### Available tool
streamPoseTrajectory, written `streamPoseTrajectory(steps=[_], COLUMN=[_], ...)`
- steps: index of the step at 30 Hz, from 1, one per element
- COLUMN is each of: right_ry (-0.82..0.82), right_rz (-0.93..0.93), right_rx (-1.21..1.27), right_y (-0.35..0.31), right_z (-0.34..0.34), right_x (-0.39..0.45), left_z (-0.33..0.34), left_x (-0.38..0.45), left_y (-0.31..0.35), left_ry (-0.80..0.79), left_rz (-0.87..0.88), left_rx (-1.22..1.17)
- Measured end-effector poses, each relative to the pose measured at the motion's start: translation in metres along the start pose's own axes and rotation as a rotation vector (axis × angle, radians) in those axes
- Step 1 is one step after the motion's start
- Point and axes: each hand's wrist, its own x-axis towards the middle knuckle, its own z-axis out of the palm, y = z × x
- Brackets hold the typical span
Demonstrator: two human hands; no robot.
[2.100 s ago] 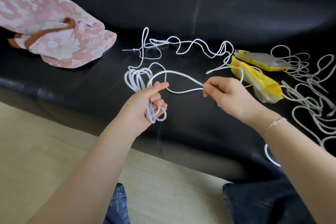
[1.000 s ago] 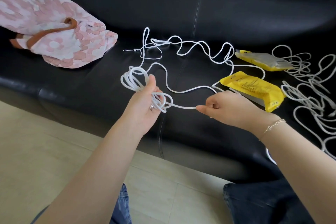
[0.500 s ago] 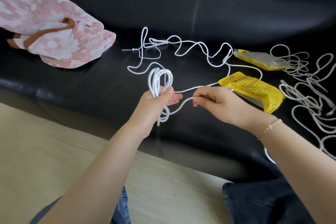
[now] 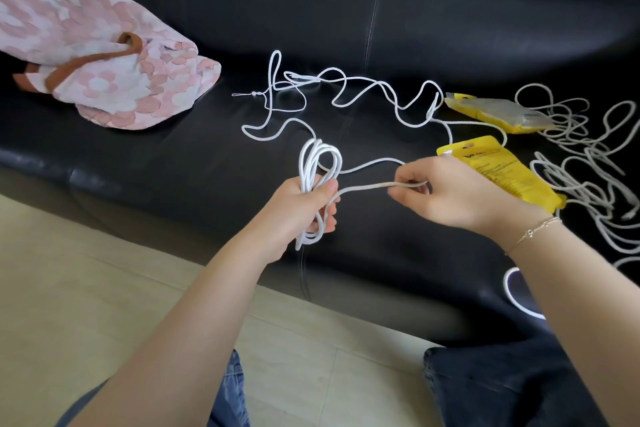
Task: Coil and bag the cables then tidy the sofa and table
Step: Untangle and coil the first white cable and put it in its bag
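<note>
2 yellow bags (image 4: 498,170), 2 cables (image 4: 349,94)

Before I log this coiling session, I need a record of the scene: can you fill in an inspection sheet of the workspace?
Surface: black leather sofa seat.
Job's things: partly coiled white cable; two yellow bags lying on the seat.
Clutter: pink floral cloth at the left.
Hands: left hand grips the coil; right hand pinches the strand feeding it.
Cables: uncoiled length snaking across the seat; loose tangle at the right.
Surroundings: beige tiled floor.
</note>
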Motion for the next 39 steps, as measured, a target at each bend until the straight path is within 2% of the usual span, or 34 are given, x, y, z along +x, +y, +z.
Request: streamPoseTrajectory(steps=[5,9,15,18,21,24,27,30,32,34,39], right_ry=[0.029,0.029,0.177,0.202,0.142,0.118,0.161,0.115,0.087,0.1,0.097], right_rz=[0.014,0.018,-0.179,-0.133,0.003,0.095,0.136,0.16,0.167,0.16,0.075], right_rx=[0.075,0.048,0.002,-0.015,-0.01,0.169,0.286,0.18,0.067,0.008,-0.067], right_y=[0.002,0.002,-0.012,-0.014,-0.008,-0.001,0.001,-0.001,-0.004,-0.009,-0.023], right_z=[0.004,0.012,0.014,0.012,0.006,0.003,0.0,0.003,0.008,0.014,0.025], right_x=[0.001,0.005,0.004,0.005,0.005,0.004,0.005,0.005,0.005,0.006,0.006], left_z=[0.0,0.0,0.003,0.004,0.0,-0.004,-0.005,-0.004,-0.004,-0.004,0.002], left_x=[-0.001,0.0,0.0,-0.002,-0.003,-0.001,0.001,0.002,0.002,0.001,-0.001], left_y=[0.001,-0.003,-0.006,-0.004,-0.002,0.0,0.005,0.012,0.014,0.014,0.01], left_ry=[-0.03,-0.101,-0.143,-0.14,-0.092,-0.022,0.05,0.122,0.148,0.131,0.042], left_rz=[0.005,0.028,-0.047,-0.043,-0.052,-0.061,-0.136,-0.273,-0.306,-0.289,-0.259], left_rx=[0.047,0.177,0.209,0.212,0.137,0.034,-0.223,-0.543,-0.659,-0.658,-0.48])
